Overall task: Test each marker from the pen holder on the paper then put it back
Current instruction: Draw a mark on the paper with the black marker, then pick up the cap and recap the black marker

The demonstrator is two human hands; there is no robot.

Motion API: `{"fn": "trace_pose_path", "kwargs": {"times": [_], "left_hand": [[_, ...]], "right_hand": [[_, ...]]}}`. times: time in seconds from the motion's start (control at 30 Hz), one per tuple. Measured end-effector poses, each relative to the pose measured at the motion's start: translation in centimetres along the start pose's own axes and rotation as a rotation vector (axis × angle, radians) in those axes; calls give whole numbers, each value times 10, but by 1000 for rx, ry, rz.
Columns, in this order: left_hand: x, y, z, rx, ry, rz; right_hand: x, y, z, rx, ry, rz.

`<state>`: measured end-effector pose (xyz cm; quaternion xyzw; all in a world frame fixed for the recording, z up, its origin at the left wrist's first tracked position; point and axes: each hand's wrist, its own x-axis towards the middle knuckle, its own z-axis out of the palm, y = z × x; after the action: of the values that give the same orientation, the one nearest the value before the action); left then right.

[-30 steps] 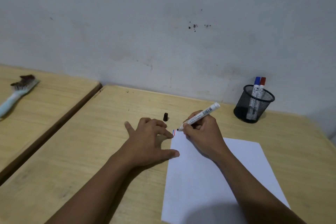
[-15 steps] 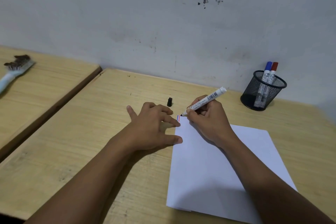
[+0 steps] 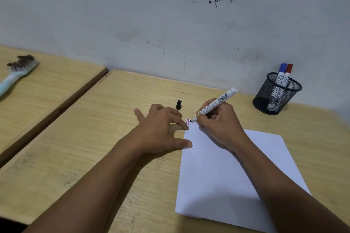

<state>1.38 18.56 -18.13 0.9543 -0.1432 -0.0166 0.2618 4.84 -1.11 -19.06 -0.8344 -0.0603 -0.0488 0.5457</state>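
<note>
Far left, on a separate wooden table (image 3: pixel 47 89), lies a wire brush (image 3: pixel 18 71) with a pale blue handle, bristles dark. A narrow gap divides that surface from the main table (image 3: pixel 91 138).

The left hand (image 3: pixel 161 130) rests palm down on the main table, fingers (image 3: pixel 182 124) spread and holding nothing; index fingertip and thumb tip press on the left edge of the paper (image 3: pixel 227 176). A black marker cap (image 3: pixel 178 104) stands upright just beyond this hand, apart from it.

At the sheet's upper left corner are short blue and red strokes (image 3: pixel 187 121), with a black mark beside them.

The right hand (image 3: pixel 219 125) is closed around an uncapped white-barrelled marker (image 3: pixel 216 103), held tilted, its black tip touching the paper at that corner beside the strokes.

Far right, near the wall, stands a black mesh pen holder (image 3: pixel 276 96) containing a blue-capped marker (image 3: pixel 281 73) and a red-capped marker (image 3: pixel 288 74), upright and side by side.
</note>
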Motion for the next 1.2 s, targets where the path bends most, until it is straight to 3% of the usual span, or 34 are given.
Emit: {"fn": "trace_pose_path", "kwargs": {"times": [0.47, 0.7, 0.8, 1.0, 1.1, 1.2], "left_hand": [[2, -3, 2, -9, 18, -2], [8, 1, 7, -118, 166, -81], [26, 8, 3, -162, 301, -189], [57, 15, -16, 16, 230, -272], [52, 29, -24, -238, 311, -273], [29, 60, -34, -626, 299, -122]], "right_hand": [[-3, -7, -5, 5, -62, -13], [3, -11, -23, 624, 56, 111], [8, -24, -34, 718, 130, 63], [-1, -47, -52, 721, 178, 13], [-15, -53, -63, 714, 214, 13], [-30, -63, -74, 732, 236, 14]]}}
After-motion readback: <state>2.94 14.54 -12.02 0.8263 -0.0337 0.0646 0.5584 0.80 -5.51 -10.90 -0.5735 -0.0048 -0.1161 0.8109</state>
